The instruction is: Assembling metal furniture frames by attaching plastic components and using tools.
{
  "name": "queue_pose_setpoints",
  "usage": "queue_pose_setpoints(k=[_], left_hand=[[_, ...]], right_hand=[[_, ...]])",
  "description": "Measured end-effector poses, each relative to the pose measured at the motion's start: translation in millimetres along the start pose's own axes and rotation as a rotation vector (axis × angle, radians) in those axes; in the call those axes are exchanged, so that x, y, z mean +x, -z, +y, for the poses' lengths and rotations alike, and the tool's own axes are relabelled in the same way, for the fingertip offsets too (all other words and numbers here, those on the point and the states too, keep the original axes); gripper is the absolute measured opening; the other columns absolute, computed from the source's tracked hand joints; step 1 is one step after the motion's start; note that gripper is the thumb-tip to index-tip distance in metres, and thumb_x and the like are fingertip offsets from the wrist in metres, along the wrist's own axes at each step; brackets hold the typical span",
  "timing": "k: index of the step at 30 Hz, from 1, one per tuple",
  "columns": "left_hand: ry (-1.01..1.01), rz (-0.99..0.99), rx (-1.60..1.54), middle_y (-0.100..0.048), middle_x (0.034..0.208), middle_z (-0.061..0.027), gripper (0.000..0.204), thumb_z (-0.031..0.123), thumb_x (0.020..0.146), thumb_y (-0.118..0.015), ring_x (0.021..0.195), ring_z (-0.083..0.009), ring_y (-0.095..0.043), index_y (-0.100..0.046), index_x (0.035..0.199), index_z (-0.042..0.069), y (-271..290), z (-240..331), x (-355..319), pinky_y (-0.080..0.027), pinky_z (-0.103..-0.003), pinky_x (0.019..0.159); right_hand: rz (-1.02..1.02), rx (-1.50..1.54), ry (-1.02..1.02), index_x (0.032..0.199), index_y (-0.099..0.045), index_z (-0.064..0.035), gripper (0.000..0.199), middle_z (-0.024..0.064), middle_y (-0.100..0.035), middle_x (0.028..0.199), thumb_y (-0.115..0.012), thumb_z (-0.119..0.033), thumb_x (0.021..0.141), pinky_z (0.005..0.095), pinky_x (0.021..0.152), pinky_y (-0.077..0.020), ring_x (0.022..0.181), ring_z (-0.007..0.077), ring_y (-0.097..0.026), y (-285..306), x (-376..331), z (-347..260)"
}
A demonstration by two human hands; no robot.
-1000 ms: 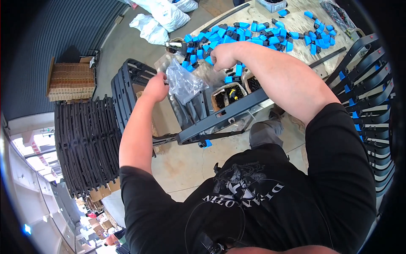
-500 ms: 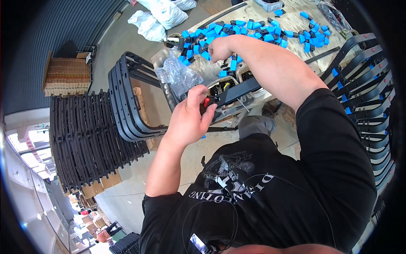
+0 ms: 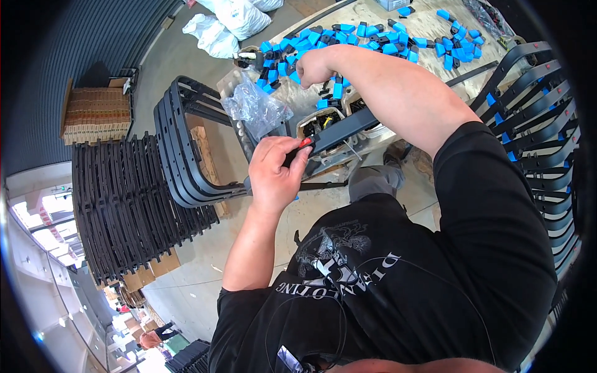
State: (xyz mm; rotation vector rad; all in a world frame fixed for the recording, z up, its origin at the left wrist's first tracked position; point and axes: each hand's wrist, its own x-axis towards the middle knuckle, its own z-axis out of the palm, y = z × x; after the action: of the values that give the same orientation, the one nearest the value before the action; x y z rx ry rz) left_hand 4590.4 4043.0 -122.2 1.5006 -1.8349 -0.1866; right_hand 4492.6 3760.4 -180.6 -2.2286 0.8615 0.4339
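Observation:
My left hand (image 3: pixel 275 173) is closed around a tool with a red handle (image 3: pixel 305 142), pressed against the end of a long black bar (image 3: pixel 346 128) that lies across the table edge. My right hand (image 3: pixel 316 65) reaches out over the table and is closed among the pile of small blue and black plastic pieces (image 3: pixel 373 38); what it holds is hidden by the fingers. A crumpled clear plastic bag (image 3: pixel 255 107) lies just left of the bar.
A wooden table (image 3: pixel 429 25) carries the blue pieces. Curved black frames (image 3: pixel 180 149) lean by the table, with a large stack of them (image 3: pixel 118 205) to the left. More black frames with blue tips (image 3: pixel 535 118) stand at right. White sacks (image 3: pixel 217 28) and cardboard boxes (image 3: pixel 93 115) sit on the floor.
My left hand has moved from the plastic bag down to the black bar and now grips the red-handled tool against it. My right hand stays at the blue pieces.

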Motion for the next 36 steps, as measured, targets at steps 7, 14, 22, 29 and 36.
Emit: queue_pose_setpoints(k=[7,14,22,29,36], left_hand=[[-0.224,-0.013,0.215,-0.072,0.106,-0.0124,0.033,0.009,0.077,-0.086,0.099,-0.0310,-0.069,-0.072,0.106,0.002,1.1,2.8,-8.2,-0.056,-0.040,0.085],[-0.331,-0.126,0.441,-0.072,0.113,-0.0143,0.037,0.009,0.079,-0.084,0.110,-0.0317,-0.070,-0.071,0.111,-0.001,4.8,8.6,-6.2,-0.057,-0.040,0.091],[-0.384,-0.215,0.453,-0.071,0.119,-0.0136,0.037,0.013,0.083,-0.080,0.114,-0.0306,-0.068,-0.069,0.117,0.001,14.6,7.9,-6.7,-0.054,-0.041,0.094],[0.213,-0.189,0.510,-0.072,0.102,-0.0156,0.044,0.033,0.075,-0.085,0.095,-0.0392,-0.068,-0.069,0.106,0.006,39.4,-18.7,-46.8,-0.054,-0.048,0.085],[0.221,-0.050,0.502,-0.068,0.086,-0.0157,0.033,0.030,0.074,-0.084,0.081,-0.0399,-0.068,-0.064,0.087,0.007,38.5,-24.9,-81.5,-0.055,-0.050,0.072]], right_hand=[[0.039,-0.032,0.031,0.128,-0.068,-0.0106,0.050,0.0121,-0.072,0.119,-0.075,-0.039,0.088,0.0443,0.085,-0.0577,0.106,0.0285,-0.069,-3.8,2.2,2.4],[0.021,-0.017,0.036,0.128,-0.068,-0.0102,0.051,0.0119,-0.072,0.118,-0.075,-0.039,0.087,0.0440,0.083,-0.0578,0.104,0.0276,-0.070,-6.3,10.3,1.7],[0.089,-0.031,0.080,0.092,-0.075,-0.0034,0.041,0.0121,-0.070,0.080,-0.070,-0.044,0.090,0.0440,0.058,-0.0528,0.066,0.0261,-0.065,-16.6,21.3,23.6],[0.117,-0.090,0.042,0.108,-0.079,-0.0041,0.046,0.0152,-0.077,0.101,-0.076,-0.044,0.085,0.0463,0.078,-0.0574,0.084,0.0292,-0.072,-13.9,-2.6,35.3],[0.346,-0.200,0.111,0.097,-0.079,-0.0045,0.041,0.0188,-0.076,0.097,-0.071,-0.043,0.085,0.0481,0.083,-0.0550,0.091,0.0354,-0.072,-44.3,-20.2,-8.6]])
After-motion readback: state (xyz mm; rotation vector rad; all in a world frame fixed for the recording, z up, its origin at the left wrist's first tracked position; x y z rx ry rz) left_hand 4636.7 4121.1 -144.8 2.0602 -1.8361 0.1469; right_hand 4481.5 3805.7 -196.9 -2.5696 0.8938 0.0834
